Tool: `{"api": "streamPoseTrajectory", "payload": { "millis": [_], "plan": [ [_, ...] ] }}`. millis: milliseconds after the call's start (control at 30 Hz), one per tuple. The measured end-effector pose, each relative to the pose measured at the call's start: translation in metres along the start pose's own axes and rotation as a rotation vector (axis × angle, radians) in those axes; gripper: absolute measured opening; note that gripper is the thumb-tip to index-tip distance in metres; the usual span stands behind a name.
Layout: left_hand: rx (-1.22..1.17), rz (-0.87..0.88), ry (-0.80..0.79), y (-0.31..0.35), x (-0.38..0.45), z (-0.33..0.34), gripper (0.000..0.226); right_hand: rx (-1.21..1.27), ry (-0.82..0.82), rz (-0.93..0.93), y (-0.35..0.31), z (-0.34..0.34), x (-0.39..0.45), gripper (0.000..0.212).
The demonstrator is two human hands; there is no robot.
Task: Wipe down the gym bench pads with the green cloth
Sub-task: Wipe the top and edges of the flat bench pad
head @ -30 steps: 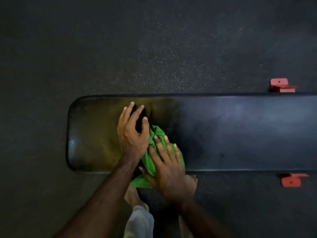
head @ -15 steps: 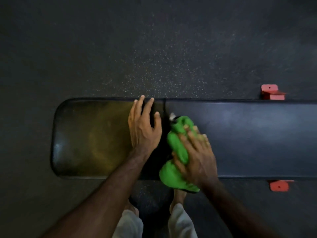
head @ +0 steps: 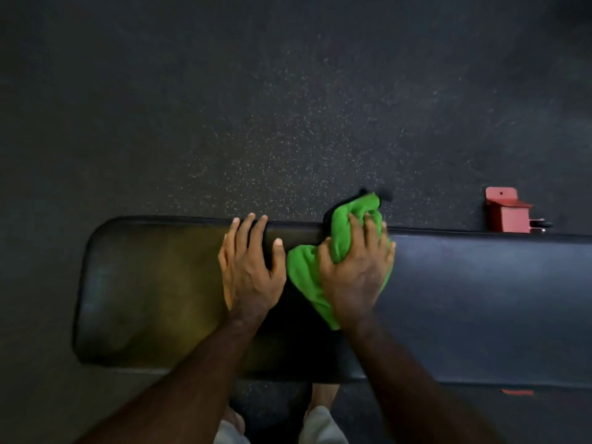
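A long black bench pad (head: 480,299) runs across the view from left to right. My right hand (head: 355,270) grips a bunched green cloth (head: 304,270) and presses it on the pad near the middle; the cloth's top end reaches past the pad's far edge. My left hand (head: 250,267) lies flat on the pad just left of the cloth, fingers straight and reaching the far edge. The cloth's middle is hidden under my right hand.
Dark speckled rubber floor (head: 288,107) surrounds the bench. A red bench foot (head: 506,211) sticks out past the far edge at the right, and a sliver of another red foot (head: 517,392) shows at the near edge. My feet (head: 323,395) stand below the pad.
My right hand has pushed the cloth from the pad's near edge across to its far edge and slightly right. My left hand stays flat on the pad beside it.
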State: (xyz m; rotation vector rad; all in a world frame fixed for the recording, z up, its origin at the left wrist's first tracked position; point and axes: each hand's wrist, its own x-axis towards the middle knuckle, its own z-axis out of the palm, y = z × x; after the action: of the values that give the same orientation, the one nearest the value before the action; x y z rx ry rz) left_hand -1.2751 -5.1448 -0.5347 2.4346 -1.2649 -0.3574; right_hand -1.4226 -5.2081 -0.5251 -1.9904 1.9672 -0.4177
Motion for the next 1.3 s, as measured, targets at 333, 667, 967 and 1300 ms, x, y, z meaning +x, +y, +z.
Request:
{"api": "streamPoseTrajectory", "payload": {
  "millis": [333,667,967,1300],
  "plan": [
    [0.073,-0.015,-0.033,0.004,0.0,-0.002,0.06,-0.035,-0.102,-0.254,0.066,-0.031,0.047,0.064],
    [0.104,-0.002,-0.032,0.008,0.002,-0.001,0.064,-0.102,-0.351,-0.745,0.069,-0.03,0.015,0.077],
    [-0.011,0.205,-0.027,0.018,-0.008,0.003,0.058,-0.009,-0.171,-0.174,0.058,-0.03,-0.072,0.084],
    [-0.069,0.413,-0.23,0.067,-0.05,0.025,0.062,0.003,0.007,0.233,0.11,-0.048,-0.109,0.079]
  ]
}}
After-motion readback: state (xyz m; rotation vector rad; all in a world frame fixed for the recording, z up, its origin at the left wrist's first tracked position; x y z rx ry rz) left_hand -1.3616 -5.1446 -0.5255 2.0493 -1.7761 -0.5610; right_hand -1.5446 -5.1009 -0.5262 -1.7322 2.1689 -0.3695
